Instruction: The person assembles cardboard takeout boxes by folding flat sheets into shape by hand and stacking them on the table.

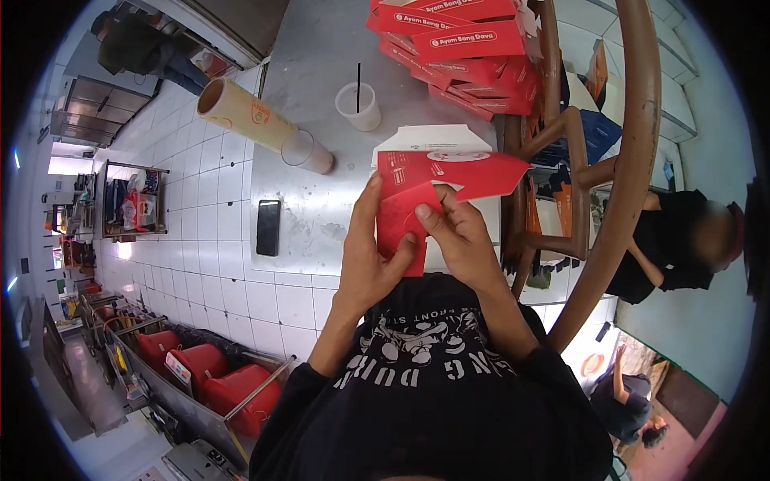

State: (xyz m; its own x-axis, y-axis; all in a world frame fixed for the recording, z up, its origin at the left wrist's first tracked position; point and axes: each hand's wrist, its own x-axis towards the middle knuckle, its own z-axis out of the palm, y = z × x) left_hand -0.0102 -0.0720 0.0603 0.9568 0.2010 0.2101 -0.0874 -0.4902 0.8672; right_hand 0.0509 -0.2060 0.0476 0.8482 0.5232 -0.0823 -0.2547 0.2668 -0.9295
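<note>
A red cardboard food box, partly folded, is held in front of my chest over the near edge of the metal table. My left hand grips its left side, thumb pressed on the red panel. My right hand holds the box from the right, with its thumb on the front and fingers curled behind a flap. A white inner flap stands up at the far end. Stacked at the back right of the table are several red boxes with white lettering.
On the table stand a plastic cup with a black straw, a clear cup and a yellowish roll. A black phone lies at the left edge. Brown metal rails rise on the right. Other people are nearby.
</note>
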